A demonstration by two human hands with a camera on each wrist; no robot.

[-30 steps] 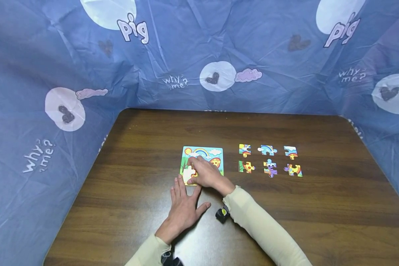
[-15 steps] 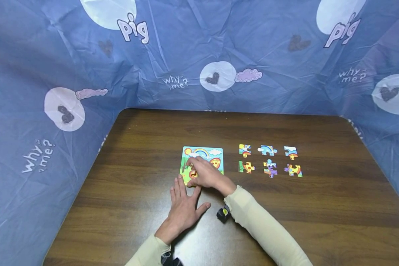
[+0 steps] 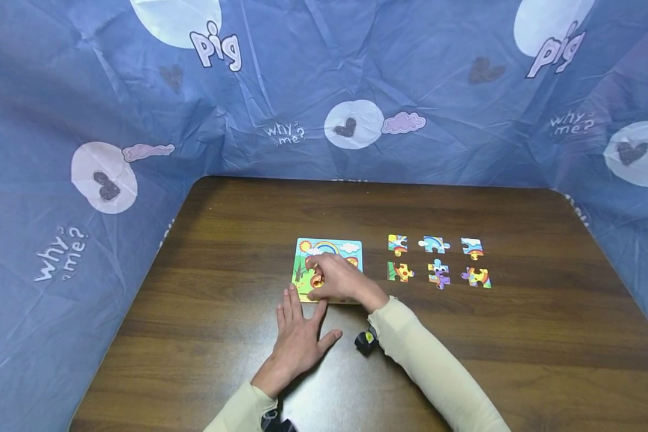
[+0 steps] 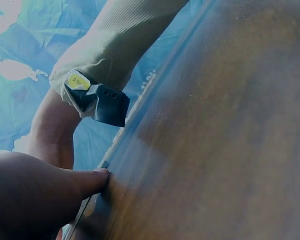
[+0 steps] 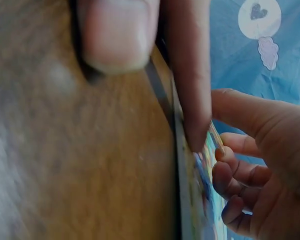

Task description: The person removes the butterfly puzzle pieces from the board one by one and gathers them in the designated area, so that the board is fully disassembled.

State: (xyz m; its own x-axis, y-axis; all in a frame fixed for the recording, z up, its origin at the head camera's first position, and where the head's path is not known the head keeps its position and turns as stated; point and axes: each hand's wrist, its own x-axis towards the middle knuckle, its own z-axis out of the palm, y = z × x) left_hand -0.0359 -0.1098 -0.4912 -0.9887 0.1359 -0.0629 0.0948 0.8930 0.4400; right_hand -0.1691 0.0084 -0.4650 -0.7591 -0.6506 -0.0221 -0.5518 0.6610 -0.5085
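My left hand lies palm-down on the table with spread, straight fingers, its fingertips at the near edge of a square picture puzzle board. Over the board's lower part is my right hand, thumb and fingers bent. In the right wrist view the right hand pinches a thin puzzle piece, tilted up from the board; its face is mostly hidden. The left index finger crosses in front of the board's edge there. The left wrist view shows the left thumb against the table.
Right of the board lie several loose puzzle pieces in two rows, among them a rainbow piece and a purple one. They rest on a brown wooden table. A blue printed cloth hangs behind and beside it.
A white, shiny piece-shaped patch at the board's lower left has given way to green picture. My right hand has shifted slightly rightward. The left hand stays put.
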